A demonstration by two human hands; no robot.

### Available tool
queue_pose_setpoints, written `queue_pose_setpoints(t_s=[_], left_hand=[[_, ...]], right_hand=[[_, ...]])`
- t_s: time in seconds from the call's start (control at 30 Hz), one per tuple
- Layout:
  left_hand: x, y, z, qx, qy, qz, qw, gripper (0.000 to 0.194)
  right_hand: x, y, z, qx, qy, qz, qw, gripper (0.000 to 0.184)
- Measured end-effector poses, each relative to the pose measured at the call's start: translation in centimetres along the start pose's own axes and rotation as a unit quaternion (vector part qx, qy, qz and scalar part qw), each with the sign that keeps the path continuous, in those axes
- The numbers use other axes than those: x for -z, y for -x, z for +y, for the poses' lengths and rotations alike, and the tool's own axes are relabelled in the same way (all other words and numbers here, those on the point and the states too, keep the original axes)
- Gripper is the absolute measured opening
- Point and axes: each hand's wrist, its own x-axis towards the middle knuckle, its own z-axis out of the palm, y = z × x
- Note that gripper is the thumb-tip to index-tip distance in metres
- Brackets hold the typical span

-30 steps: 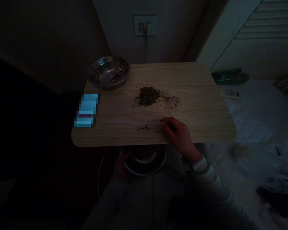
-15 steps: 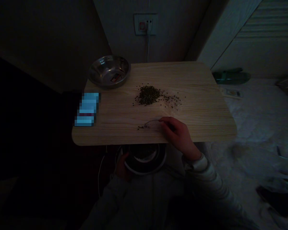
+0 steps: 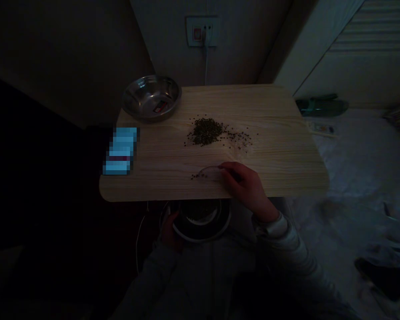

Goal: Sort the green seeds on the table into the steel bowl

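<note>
- Right hand, lower centre, pinches a clear, thin, curved-edged piece beside a few small dark grains.
- Left hand holds a dark round bowl with a pale rim, below the pale wooden tabletop.
- Dark-green grain pile: centre.
- A jerky flick could scatter grains past the bowl; a loose left grip could tip it.

Dim, grainy light; black shadow swallows the left edge, while a pixelated blue glowing rectangle shines left of centre.
</note>
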Motion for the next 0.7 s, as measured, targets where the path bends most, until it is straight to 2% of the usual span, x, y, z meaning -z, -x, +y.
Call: queue_pose_setpoints(t_s=[0.1, 0.2, 0.4, 0.57, 0.7], left_hand=[[-0.9, -0.2, -0.3, 0.046, 0.017, -0.008, 0.999, 0.004], [-1.4, 0.1, -0.1, 0.062, 0.022, -0.012, 0.998, 0.002], [-1.1, 0.4, 0.2, 0.018, 0.018, -0.014, 1.0, 0.004], [-1.1, 0.1, -0.1, 0.051, 0.02, -0.006, 0.998, 0.002], [-0.4, -0.3, -0.3, -0.001, 0.026, -0.009, 1.0, 0.007]], right_hand=[[0.0, -0.1, -0.1, 0.004, 0.002, -0.002, 1.0, 0.026], [0.0, -0.1, -0.3, 0.011, 0.006, -0.008, 1.0, 0.026], [-0.2, -0.2, -0.5, 0.026, 0.016, -0.009, 1.0, 0.026], [-0.3, -0.4, -0.6, 0.028, 0.014, -0.015, 0.999, 0.026], [-0.4, -0.5, -0.8, 0.036, 0.008, -0.021, 0.999, 0.026]])
